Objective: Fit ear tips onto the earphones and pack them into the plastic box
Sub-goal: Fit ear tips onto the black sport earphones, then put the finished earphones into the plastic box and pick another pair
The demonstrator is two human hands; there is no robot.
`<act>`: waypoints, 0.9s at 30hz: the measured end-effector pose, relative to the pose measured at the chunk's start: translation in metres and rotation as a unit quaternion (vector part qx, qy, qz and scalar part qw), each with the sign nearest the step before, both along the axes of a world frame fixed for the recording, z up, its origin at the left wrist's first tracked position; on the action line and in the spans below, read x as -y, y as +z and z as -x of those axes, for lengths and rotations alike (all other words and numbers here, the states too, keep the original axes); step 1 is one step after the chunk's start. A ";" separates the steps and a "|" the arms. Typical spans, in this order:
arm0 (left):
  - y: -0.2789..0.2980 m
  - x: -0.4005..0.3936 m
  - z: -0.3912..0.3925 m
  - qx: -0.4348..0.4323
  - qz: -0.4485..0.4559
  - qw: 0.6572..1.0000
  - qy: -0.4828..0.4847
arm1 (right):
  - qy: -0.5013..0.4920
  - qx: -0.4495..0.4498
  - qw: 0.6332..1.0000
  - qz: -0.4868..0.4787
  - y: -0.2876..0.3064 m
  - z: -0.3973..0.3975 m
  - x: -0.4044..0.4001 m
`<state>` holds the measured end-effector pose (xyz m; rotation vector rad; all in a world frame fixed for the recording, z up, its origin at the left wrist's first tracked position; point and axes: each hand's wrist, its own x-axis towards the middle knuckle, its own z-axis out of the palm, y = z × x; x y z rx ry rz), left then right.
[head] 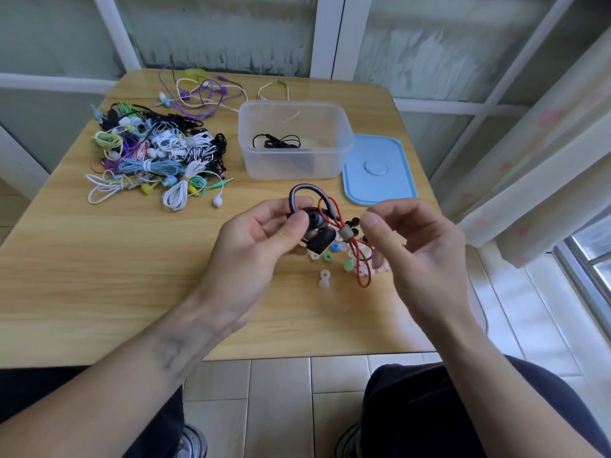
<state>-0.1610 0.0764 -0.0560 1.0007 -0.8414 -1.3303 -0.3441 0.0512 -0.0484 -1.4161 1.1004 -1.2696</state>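
My left hand (261, 239) grips a black ear-hook earphone (314, 226) with a bundled red cable (358, 256) that hangs down from it. My right hand (413, 249) is raised just right of the cable, thumb and fingers curled together; whether it pinches an ear tip cannot be seen. Loose ear tips (334, 256) in white, green, blue and black lie on the table under the hands. The clear plastic box (294, 140) stands open beyond, with one black earphone (276, 142) inside.
A pile of coiled earphones (155, 153) in many colours covers the table's left side, with purple and white ones (201, 90) behind it. The blue lid (378, 170) lies right of the box. A curtain (535, 166) hangs at the right. The table's front edge (297, 353) is near my knees.
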 end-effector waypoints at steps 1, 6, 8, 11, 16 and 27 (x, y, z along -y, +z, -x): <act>0.001 0.000 0.000 -0.028 -0.026 0.999 -0.014 | 0.003 -0.018 1.000 -0.002 -0.002 0.000 0.000; 0.005 -0.001 0.000 -0.054 -0.068 0.995 -0.046 | 0.043 -0.110 0.993 0.021 -0.014 -0.007 0.002; 0.007 -0.001 0.001 -0.038 -0.059 0.996 -0.046 | 0.041 -0.130 0.990 0.049 -0.016 -0.007 0.004; 0.008 0.003 0.002 -0.036 -0.056 0.998 -0.008 | 0.033 -0.168 0.978 0.119 -0.012 -0.007 0.005; 0.024 0.024 -0.002 0.002 -0.026 0.999 0.019 | 0.050 -0.223 0.968 0.100 0.017 -0.009 0.021; 0.054 0.097 -0.057 0.480 0.046 0.862 0.160 | -0.027 -0.133 0.990 0.038 0.040 -0.056 0.142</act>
